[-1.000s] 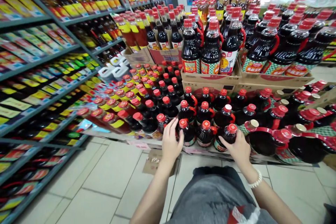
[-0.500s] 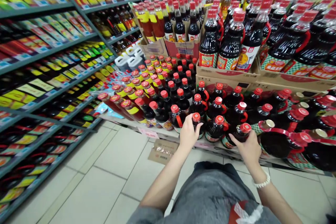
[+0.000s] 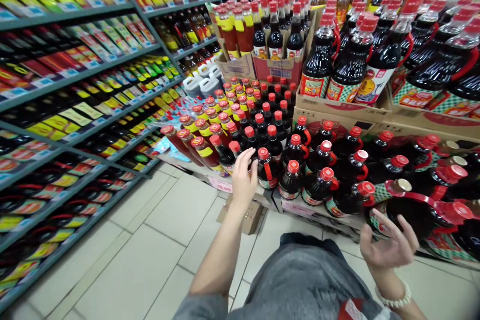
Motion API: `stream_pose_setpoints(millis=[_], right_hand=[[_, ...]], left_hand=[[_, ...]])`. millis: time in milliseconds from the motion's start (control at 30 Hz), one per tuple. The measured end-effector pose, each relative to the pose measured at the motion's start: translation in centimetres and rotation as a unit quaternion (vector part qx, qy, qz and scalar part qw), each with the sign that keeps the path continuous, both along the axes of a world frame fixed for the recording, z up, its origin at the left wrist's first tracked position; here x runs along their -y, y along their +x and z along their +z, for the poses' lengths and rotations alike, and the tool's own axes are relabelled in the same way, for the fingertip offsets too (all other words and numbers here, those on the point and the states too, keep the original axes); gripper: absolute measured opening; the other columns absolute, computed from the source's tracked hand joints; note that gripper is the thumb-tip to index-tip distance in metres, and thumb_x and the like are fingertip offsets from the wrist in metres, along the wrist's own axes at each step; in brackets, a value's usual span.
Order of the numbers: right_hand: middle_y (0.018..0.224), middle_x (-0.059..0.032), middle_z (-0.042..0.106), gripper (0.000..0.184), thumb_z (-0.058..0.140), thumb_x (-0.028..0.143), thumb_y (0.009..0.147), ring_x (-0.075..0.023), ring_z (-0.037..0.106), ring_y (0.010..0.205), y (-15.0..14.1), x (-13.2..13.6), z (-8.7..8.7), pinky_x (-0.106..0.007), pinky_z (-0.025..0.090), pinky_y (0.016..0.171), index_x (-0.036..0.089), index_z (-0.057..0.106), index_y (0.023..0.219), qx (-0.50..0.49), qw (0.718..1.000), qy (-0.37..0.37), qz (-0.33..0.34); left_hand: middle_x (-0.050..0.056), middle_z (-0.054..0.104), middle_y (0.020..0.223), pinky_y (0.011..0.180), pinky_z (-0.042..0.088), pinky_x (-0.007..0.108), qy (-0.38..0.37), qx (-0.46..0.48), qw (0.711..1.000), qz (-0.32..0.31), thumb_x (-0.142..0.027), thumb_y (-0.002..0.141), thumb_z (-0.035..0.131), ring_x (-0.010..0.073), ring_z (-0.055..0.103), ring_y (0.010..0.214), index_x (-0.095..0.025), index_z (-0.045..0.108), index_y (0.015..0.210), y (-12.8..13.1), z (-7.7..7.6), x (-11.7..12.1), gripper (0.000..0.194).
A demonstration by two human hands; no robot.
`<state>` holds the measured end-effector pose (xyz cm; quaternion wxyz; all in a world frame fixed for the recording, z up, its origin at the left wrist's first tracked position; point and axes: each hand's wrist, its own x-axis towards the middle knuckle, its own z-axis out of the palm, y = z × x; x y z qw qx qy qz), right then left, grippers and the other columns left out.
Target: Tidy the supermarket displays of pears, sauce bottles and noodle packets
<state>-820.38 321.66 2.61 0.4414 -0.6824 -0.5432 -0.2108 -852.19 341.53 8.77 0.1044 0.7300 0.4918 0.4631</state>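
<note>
My left hand (image 3: pixel 245 182) is at the front row of small dark sauce bottles, its fingers stretched up beside a red-capped bottle (image 3: pixel 226 155). Whether the fingertips touch a bottle is unclear. Just right of that hand stands a larger dark bottle (image 3: pixel 267 172) with a red handle. More such jugs line the front edge, among them one (image 3: pixel 290 182) with a red cap and another (image 3: pixel 347 205) at the right end of that run. My right hand (image 3: pixel 390 245) hovers with fingers apart and nothing in it, in front of a big dark jug (image 3: pixel 410 212).
Red sauce jars (image 3: pixel 206 152) stand left of the small bottles. Cardboard trays (image 3: pixel 339 98) hold taller bottles behind. Tall shelves (image 3: pixel 86 76) of bottles run along the left. A cardboard box (image 3: pixel 253 218) is on the tiled floor (image 3: pixel 168 220), below a pink price label (image 3: pixel 221 184).
My left hand has left a red-capped jug and moved left to the small bottles. My right hand has let go of another jug and drawn back, down and right.
</note>
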Motion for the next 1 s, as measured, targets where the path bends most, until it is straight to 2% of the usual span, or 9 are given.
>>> stream_pose_setpoints(millis=[67, 167, 267, 333, 400, 533, 700, 833, 1000], right_hand=[[0.140, -0.0170, 0.046, 0.078, 0.069, 0.039, 0.086, -0.0303, 0.066, 0.109, -1.2, -1.1, 1.2, -0.048, 0.062, 0.078, 0.031, 0.025, 0.150, 0.068, 0.994, 0.038, 0.070], [0.137, -0.0173, 0.057, 0.064, 0.065, 0.035, 0.091, -0.0318, 0.063, 0.120, -3.8, -5.1, 3.9, -0.051, 0.058, 0.094, 0.025, 0.035, 0.146, 0.077, 0.988, -0.063, 0.120], [0.147, -0.0208, 0.052, 0.054, 0.053, 0.041, 0.098, -0.0316, 0.056, 0.131, -5.9, -9.7, 5.8, -0.049, 0.052, 0.104, 0.017, 0.041, 0.146, 0.025, 0.980, -0.155, 0.124], [0.141, -0.0200, 0.057, 0.049, 0.046, 0.043, 0.101, -0.0298, 0.060, 0.125, -6.5, -11.9, 6.0, -0.045, 0.053, 0.100, 0.015, 0.048, 0.141, -0.013, 0.974, -0.193, 0.122], [0.121, -0.0158, 0.069, 0.040, 0.042, 0.044, 0.102, -0.0261, 0.068, 0.106, -6.7, -13.2, 5.5, -0.036, 0.054, 0.087, 0.016, 0.060, 0.124, -0.043, 0.969, -0.215, 0.110], [0.088, -0.0060, 0.070, 0.031, 0.044, 0.040, 0.102, -0.0179, 0.065, 0.076, -6.6, -13.6, 4.7, -0.025, 0.044, 0.065, 0.019, 0.064, 0.092, -0.048, 0.972, -0.217, 0.080], [0.086, -0.0039, 0.070, 0.028, 0.046, 0.038, 0.102, -0.0147, 0.062, 0.072, -6.9, -13.6, 4.4, -0.024, 0.037, 0.058, 0.019, 0.064, 0.092, -0.040, 0.980, -0.183, 0.069], [0.085, -0.0036, 0.070, 0.027, 0.047, 0.036, 0.102, -0.0137, 0.061, 0.069, -7.0, -13.7, 3.9, -0.025, 0.034, 0.055, 0.019, 0.064, 0.092, -0.025, 0.985, -0.162, 0.056], [0.085, -0.0045, 0.068, 0.029, 0.044, 0.037, 0.104, -0.0145, 0.061, 0.069, -6.9, -13.6, 3.8, -0.026, 0.034, 0.054, 0.019, 0.064, 0.094, -0.002, 0.983, -0.176, 0.048]], left_hand=[[0.016, 0.056, 0.142, 0.111, 0.048, 0.044, -0.033, -0.047, 0.998, -0.007, -0.037, 0.103, 0.046, 0.0255, 0.053, 0.135, -0.019, 0.050, 0.141, 0.3, -0.6, -1.0, 0.042], [0.015, 0.053, 0.146, 0.110, 0.049, 0.043, -0.095, -0.094, 0.991, 0.016, -0.033, 0.103, 0.045, 0.0271, 0.054, 0.134, -0.021, 0.046, 0.146, 1.6, -1.3, -1.8, 0.045], [0.012, 0.061, 0.139, 0.099, 0.054, 0.040, -0.154, -0.127, 0.979, 0.026, -0.030, 0.103, 0.043, 0.0268, 0.061, 0.125, -0.025, 0.044, 0.148, 1.9, -0.7, -2.4, 0.045], [0.010, 0.065, 0.134, 0.091, 0.056, 0.038, -0.198, -0.172, 0.965, 0.009, -0.033, 0.103, 0.046, 0.0271, 0.065, 0.118, -0.028, 0.044, 0.146, 1.4, 0.2, -3.0, 0.044], [0.008, 0.068, 0.129, 0.084, 0.056, 0.036, -0.228, -0.217, 0.949, -0.004, -0.036, 0.102, 0.049, 0.0272, 0.069, 0.109, -0.029, 0.046, 0.142, 0.8, 0.9, -3.6, 0.041], [0.011, 0.067, 0.124, 0.076, 0.055, 0.032, -0.210, -0.287, 0.934, 0.042, -0.043, 0.102, 0.048, 0.0266, 0.069, 0.103, -0.021, 0.048, 0.137, 1.1, 0.7, -3.8, 0.041], [0.015, 0.063, 0.120, 0.068, 0.054, 0.029, -0.173, -0.322, 0.920, 0.141, -0.049, 0.104, 0.039, 0.0267, 0.067, 0.103, -0.014, 0.046, 0.138, 3.0, -0.5, -2.8, 0.049], [0.017, 0.063, 0.116, 0.064, 0.054, 0.029, -0.184, -0.333, 0.900, 0.213, -0.051, 0.105, 0.031, 0.0270, 0.068, 0.097, -0.009, 0.048, 0.134, 4.2, -0.5, -2.1, 0.054], [0.017, 0.064, 0.117, 0.067, 0.055, 0.030, -0.183, -0.347, 0.899, 0.197, -0.048, 0.105, 0.037, 0.0276, 0.069, 0.098, -0.007, 0.049, 0.133, 4.2, -0.3, -2.1, 0.051]])
